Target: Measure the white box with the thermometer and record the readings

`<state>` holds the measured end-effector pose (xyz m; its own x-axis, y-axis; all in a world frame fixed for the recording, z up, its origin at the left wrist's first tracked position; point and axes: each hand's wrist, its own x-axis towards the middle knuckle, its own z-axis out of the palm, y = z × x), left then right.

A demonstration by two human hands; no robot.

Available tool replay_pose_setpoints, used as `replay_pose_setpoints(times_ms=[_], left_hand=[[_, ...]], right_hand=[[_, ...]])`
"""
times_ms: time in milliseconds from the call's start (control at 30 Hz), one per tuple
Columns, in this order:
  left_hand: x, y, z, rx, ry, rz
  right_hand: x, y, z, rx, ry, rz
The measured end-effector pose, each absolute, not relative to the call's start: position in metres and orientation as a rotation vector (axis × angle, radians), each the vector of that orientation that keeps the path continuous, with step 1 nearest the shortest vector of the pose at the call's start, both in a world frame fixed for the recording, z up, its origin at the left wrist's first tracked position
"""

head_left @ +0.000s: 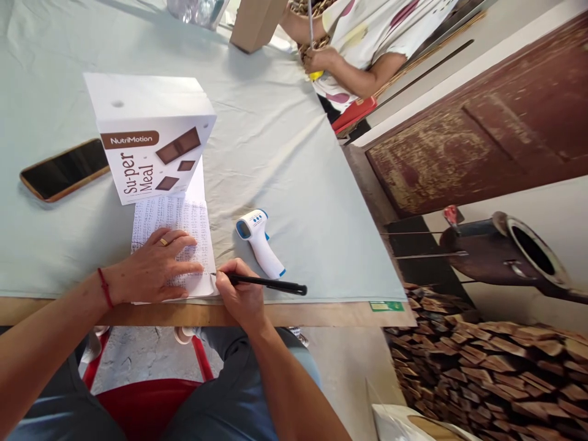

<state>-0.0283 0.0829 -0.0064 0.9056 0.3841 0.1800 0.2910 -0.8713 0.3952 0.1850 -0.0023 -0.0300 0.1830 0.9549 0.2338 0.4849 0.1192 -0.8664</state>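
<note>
My left hand (168, 263) lies flat with fingers spread on a sheet of paper (169, 214) covered in rows of handwriting. A black pen (271, 283) is gripped in my right hand (241, 297), its tip at the paper's right edge. The far end of the sheet reaches up to a white NutriMotion box (156, 135) standing on the table; whether it runs beneath the box I cannot tell. Just beyond my right hand rests a white and blue infrared thermometer (261, 242).
A phone (64, 169) lies left of the box on the cloth-covered table (294, 177). Across the table, another person's hand (321, 60) is near a brown carton (257, 24). Stacked firewood (496, 367) and a dark metal stove (496, 251) stand off to the right.
</note>
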Motion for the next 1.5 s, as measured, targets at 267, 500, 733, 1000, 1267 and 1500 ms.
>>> replay_pose_setpoints(times_ms=[267,500,733,1000,1267,1500], left_hand=[[-0.028,0.084,-0.006,2.703,0.496,0.361],[-0.029,0.086,-0.008,2.714,0.504,0.397],[-0.035,0.093,-0.013,2.742,0.475,0.591],[-0.069,0.118,0.016,2.331,1.060,1.805],[-0.084,0.167,-0.006,1.650,1.166,1.421],[-0.085,0.162,-0.002,1.533,1.222,1.454]], right_hand=[[0.185,-0.003,-0.033,-1.475,-1.430,0.424],[0.206,0.023,-0.038,-1.515,-1.888,0.140],[0.216,0.040,-0.040,-1.648,-1.949,-0.089],[0.242,0.045,-0.025,-2.388,-1.465,0.185],[0.158,0.070,-0.006,-1.378,-1.020,0.872],[0.106,0.087,-0.012,-0.983,-0.972,1.110]])
